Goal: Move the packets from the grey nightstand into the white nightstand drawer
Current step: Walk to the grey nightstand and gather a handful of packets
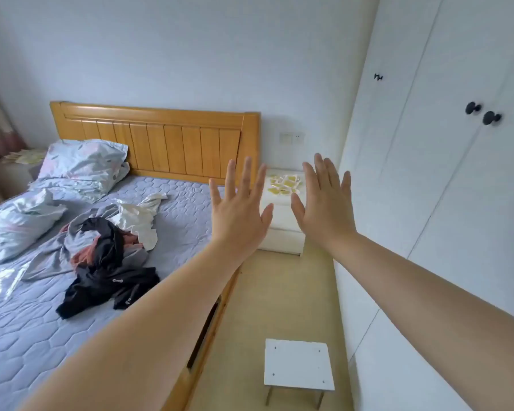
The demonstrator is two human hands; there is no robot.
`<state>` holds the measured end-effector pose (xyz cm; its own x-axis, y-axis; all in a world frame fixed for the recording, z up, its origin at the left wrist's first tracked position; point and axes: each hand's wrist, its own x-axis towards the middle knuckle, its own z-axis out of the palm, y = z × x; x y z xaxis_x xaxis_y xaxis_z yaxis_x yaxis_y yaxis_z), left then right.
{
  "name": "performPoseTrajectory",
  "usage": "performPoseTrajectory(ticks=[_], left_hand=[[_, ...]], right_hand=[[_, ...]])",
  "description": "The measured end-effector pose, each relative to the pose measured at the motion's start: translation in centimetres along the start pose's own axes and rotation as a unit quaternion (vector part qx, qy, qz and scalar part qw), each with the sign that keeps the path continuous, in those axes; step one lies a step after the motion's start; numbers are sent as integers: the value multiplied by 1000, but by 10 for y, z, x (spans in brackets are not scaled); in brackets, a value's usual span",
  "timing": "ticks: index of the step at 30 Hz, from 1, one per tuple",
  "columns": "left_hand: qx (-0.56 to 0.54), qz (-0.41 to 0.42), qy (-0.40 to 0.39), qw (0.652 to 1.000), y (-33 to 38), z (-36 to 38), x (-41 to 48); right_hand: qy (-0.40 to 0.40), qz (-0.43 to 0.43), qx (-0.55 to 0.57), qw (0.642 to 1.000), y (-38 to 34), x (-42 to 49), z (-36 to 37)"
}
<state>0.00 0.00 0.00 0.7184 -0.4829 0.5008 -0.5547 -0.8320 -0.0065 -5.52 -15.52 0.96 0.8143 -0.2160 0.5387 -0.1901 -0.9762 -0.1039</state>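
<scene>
Hovering side by side in the air, the left hand (238, 215) and right hand (324, 209) hold nothing, fingers straight and spread. Yellow packets (284, 183) lie scattered atop the pale nightstand (282, 241) between bed (175, 203) and wardrobe (428, 173).

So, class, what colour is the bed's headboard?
Honey-orange wood headboard, clearest in the head view.

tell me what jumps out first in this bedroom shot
The left hand and right hand are raised mid-frame, both open and splayed. Behind them, yellow packets lie scattered on the white nightstand beside the wardrobe. A heap of dark clothes sits on the bed.
</scene>
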Motion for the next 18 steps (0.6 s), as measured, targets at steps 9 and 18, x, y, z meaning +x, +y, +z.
performPoseTrajectory(ticks=[9,18], left_hand=[[66,-127,-86,986,-85,-7,-117],[95,-271,-89,954,-222,-109,-320]], right_hand=[[-81,-123,85,986,-118,-54,50],[-143,-244,139,949,-330,-171,29]])
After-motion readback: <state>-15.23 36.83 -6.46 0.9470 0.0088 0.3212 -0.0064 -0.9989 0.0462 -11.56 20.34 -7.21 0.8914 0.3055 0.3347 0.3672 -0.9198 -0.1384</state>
